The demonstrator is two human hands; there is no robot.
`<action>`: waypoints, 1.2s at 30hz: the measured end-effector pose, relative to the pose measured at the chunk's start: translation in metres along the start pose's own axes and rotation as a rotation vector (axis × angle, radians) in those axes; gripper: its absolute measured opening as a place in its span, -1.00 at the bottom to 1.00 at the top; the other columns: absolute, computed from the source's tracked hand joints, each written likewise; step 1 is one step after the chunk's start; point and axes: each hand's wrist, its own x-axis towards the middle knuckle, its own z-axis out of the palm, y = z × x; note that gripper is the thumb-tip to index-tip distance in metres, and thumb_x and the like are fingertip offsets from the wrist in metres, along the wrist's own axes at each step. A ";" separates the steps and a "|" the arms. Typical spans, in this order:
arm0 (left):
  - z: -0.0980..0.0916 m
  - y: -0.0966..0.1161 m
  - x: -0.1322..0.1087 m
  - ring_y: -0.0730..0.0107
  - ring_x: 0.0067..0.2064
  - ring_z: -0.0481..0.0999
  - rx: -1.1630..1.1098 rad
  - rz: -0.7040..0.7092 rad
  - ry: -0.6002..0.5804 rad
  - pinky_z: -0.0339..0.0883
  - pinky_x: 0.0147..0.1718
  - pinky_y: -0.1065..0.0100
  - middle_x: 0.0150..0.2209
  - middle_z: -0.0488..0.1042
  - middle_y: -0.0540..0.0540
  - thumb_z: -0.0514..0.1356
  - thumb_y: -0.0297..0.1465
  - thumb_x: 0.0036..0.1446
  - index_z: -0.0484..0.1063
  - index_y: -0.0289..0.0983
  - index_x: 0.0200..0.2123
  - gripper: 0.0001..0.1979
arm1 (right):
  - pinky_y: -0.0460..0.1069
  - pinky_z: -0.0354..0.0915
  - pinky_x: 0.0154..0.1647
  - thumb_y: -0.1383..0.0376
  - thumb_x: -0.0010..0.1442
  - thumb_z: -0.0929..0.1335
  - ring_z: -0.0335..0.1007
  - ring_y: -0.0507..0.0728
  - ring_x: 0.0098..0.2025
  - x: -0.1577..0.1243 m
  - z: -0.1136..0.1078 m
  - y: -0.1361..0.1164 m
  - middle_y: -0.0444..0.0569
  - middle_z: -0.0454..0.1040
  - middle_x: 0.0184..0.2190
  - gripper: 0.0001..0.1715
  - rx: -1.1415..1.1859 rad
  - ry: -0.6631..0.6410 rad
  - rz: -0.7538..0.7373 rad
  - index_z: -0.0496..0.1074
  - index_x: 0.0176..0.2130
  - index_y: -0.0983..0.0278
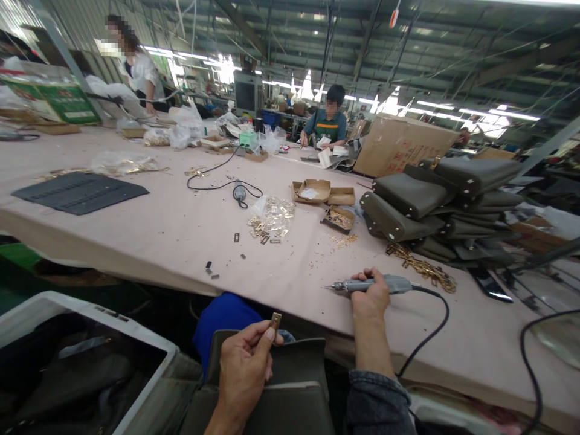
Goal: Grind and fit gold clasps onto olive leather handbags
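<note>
Between the thumb and fingers of my left hand [247, 365] is a small brass-coloured metal plate [276, 320], its end sticking up. Below that hand a dark olive bag [294, 408] lies across my lap, partly covered by the hand and wrist. My right hand [371, 293] is wrapped round a grey electric screwdriver [399, 283] at the table's front edge. Its bit points left, and a black cord runs from its back end. Right of the tool lies a heap of gold-coloured metal pieces [421, 269].
Olive bags [408, 196] are stacked on the right, near a phone [490, 285]. Small cardboard boxes [339, 219] and a bag of metal plates [274, 217] sit mid-table. A white crate [149, 368] stands at left. Two people work beyond the table.
</note>
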 end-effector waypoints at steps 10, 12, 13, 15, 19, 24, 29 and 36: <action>-0.002 -0.007 0.000 0.61 -0.75 0.25 -0.008 0.018 0.003 0.14 -0.81 0.54 -0.36 0.62 -0.19 0.43 -0.07 0.11 0.61 -0.37 -0.15 -0.53 | -0.11 0.42 -0.53 0.42 0.17 0.43 0.28 -0.04 -0.56 -0.012 0.011 -0.001 -0.19 0.41 -0.38 -0.76 0.085 0.091 0.015 0.27 -0.27 0.24; -0.002 -0.007 0.001 0.60 -0.75 0.25 -0.007 0.018 0.005 0.14 -0.80 0.54 -0.35 0.62 -0.19 0.43 -0.06 0.11 0.61 -0.37 -0.14 -0.53 | -0.11 0.41 -0.54 0.43 0.17 0.43 0.27 -0.04 -0.56 -0.013 0.011 -0.001 -0.18 0.41 -0.38 -0.76 0.085 0.095 0.019 0.27 -0.27 0.24; -0.002 -0.007 0.001 0.60 -0.75 0.25 -0.005 0.017 0.006 0.15 -0.80 0.53 -0.36 0.62 -0.19 0.43 -0.06 0.11 0.61 -0.38 -0.15 -0.52 | -0.11 0.41 -0.54 0.44 0.17 0.43 0.27 -0.04 -0.56 -0.013 0.011 -0.002 -0.18 0.41 -0.39 -0.76 0.085 0.097 0.020 0.28 -0.27 0.25; -0.002 -0.004 0.000 0.59 -0.75 0.26 0.002 0.009 0.006 0.17 -0.80 0.52 -0.37 0.62 -0.19 0.44 -0.05 0.09 0.61 -0.39 -0.16 -0.51 | -0.11 0.40 -0.55 0.44 0.17 0.43 0.27 -0.04 -0.56 -0.014 0.012 -0.002 -0.17 0.41 -0.39 -0.76 0.083 0.101 0.019 0.28 -0.27 0.25; 0.000 0.000 0.000 0.59 -0.75 0.25 0.004 0.008 0.004 0.18 -0.80 0.51 -0.38 0.62 -0.20 0.44 -0.04 0.08 0.62 -0.39 -0.17 -0.50 | -0.11 0.41 -0.54 0.43 0.17 0.43 0.27 -0.04 -0.56 -0.015 0.013 -0.002 -0.17 0.41 -0.38 -0.76 0.080 0.101 0.017 0.28 -0.27 0.25; 0.000 -0.001 0.000 0.59 -0.75 0.26 0.005 0.011 -0.003 0.19 -0.79 0.50 -0.37 0.62 -0.21 0.43 -0.04 0.09 0.62 -0.38 -0.17 -0.50 | -0.11 0.41 -0.54 0.43 0.17 0.43 0.27 -0.03 -0.56 -0.016 0.014 -0.002 -0.16 0.41 -0.38 -0.76 0.074 0.102 0.015 0.28 -0.27 0.25; -0.001 -0.007 -0.001 0.60 -0.75 0.25 -0.003 0.015 -0.004 0.16 -0.79 0.52 -0.34 0.63 -0.20 0.43 -0.06 0.12 0.62 -0.37 -0.16 -0.53 | -0.11 0.41 -0.54 0.40 0.19 0.43 0.27 -0.03 -0.56 -0.016 0.014 0.000 -0.17 0.41 -0.38 -0.78 0.064 0.093 0.015 0.28 -0.26 0.25; -0.001 -0.004 0.001 0.59 -0.75 0.26 -0.001 0.005 -0.015 0.16 -0.79 0.51 -0.36 0.62 -0.21 0.43 -0.04 0.10 0.61 -0.40 -0.16 -0.49 | -0.11 0.42 -0.53 0.40 0.18 0.43 0.28 -0.03 -0.57 -0.013 0.012 0.001 -0.17 0.41 -0.39 -0.78 0.063 0.072 0.013 0.28 -0.26 0.25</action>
